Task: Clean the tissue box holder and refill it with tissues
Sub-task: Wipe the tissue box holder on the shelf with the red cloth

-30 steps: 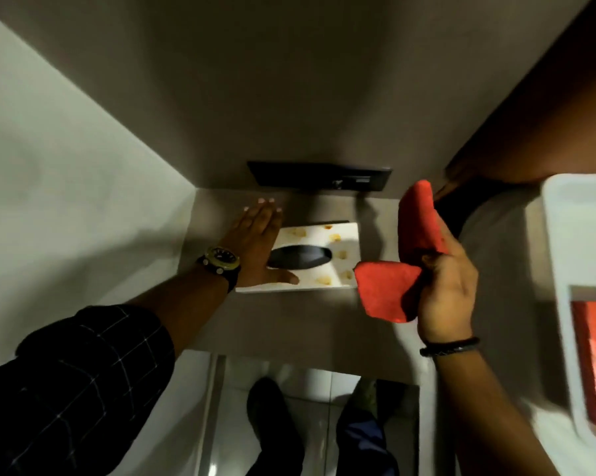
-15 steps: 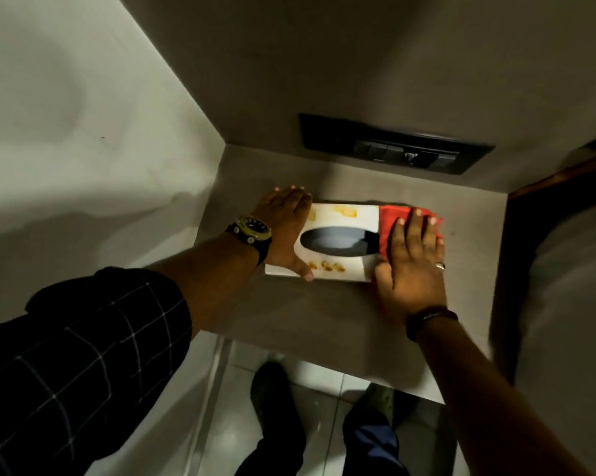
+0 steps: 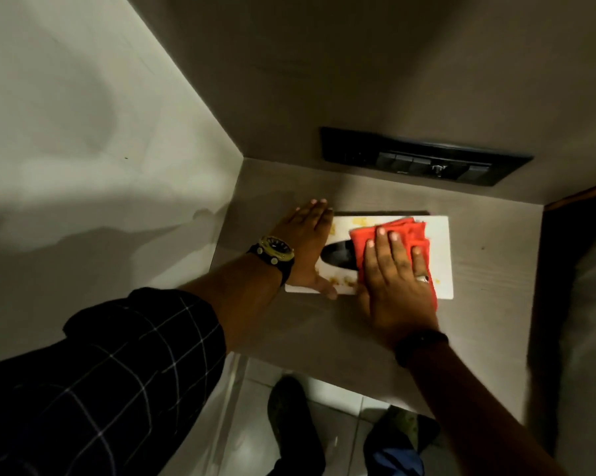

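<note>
Lying flat on the grey tabletop (image 3: 375, 324) in the corner of the walls, the white tissue box holder (image 3: 439, 249) sits just below a dark switch panel (image 3: 423, 163) set in the back wall. Its dark oval opening (image 3: 337, 257) shows between the two hands.

The left hand (image 3: 306, 245) rests spread and flat on the holder's left end, fingers pointing to the back wall and thumb along the near edge; it grips nothing, only presses down. A watch (image 3: 276, 250) sits on that wrist, above a dark checked sleeve (image 3: 118, 372).

The right hand (image 3: 394, 280) lies palm down, fingers spread, on a folded red cloth (image 3: 392, 231) that covers the middle of the holder's top and part of the opening. The cloth's far edge sticks out past the fingertips, and a strip shows along the hand's right side. A ring is on one finger and a dark band on the wrist.

Yellowish stains (image 3: 341, 280) dot the white surface near the left thumb and along the far edge beside the cloth. The holder's right end is bare.
</note>
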{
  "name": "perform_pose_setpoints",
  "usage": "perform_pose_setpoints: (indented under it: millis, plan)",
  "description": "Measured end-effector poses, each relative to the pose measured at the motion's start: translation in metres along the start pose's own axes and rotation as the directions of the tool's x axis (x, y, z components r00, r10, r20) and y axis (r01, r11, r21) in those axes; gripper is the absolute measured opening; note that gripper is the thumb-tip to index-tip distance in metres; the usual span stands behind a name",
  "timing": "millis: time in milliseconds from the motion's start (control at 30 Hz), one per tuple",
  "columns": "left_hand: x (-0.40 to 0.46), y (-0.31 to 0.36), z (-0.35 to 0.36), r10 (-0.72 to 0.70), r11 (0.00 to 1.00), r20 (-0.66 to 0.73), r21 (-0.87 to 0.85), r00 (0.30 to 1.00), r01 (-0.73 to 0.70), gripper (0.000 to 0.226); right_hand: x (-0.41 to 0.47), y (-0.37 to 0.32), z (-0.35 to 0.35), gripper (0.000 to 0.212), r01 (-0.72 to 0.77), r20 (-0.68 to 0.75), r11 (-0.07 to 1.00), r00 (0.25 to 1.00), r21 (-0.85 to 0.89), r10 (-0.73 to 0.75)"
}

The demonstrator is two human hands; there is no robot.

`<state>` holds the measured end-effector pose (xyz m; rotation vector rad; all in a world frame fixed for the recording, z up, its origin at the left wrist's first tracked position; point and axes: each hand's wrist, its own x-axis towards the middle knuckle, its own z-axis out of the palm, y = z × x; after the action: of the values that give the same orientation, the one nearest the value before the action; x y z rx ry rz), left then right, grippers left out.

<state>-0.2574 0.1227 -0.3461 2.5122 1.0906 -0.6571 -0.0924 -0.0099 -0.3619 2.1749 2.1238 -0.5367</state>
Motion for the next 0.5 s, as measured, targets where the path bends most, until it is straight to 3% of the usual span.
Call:
perform_pose_setpoints:
  millis: [133,367,433,500]
  plan:
    - [0.001,0.000,0.000,-0.003,1.000,0.008,0.026,1.000,0.003,0.149,-0.007,0.030,-0.004,0.074,-0.133,-0.041,0.991,0.990,0.007,0.133]
    - [0.003,-0.002,0.003,-0.003,1.000,0.002,0.008,1.000,0.003,0.150,0.043,-0.004,-0.017,0.074,-0.435,-0.108,0.894,0.889,0.107,0.445]
    - [0.003,-0.002,0.002,0.005,1.000,-0.002,-0.013,1.000,-0.006,0.148,0.045,-0.022,-0.015,0.077,-0.313,-0.060,0.947,0.946,0.076,0.317]
    - [0.002,-0.002,0.002,0.011,1.000,0.002,-0.024,1.000,-0.010,0.145,0.026,-0.033,-0.006,0.076,-0.071,-0.007,0.997,0.997,0.028,0.071]
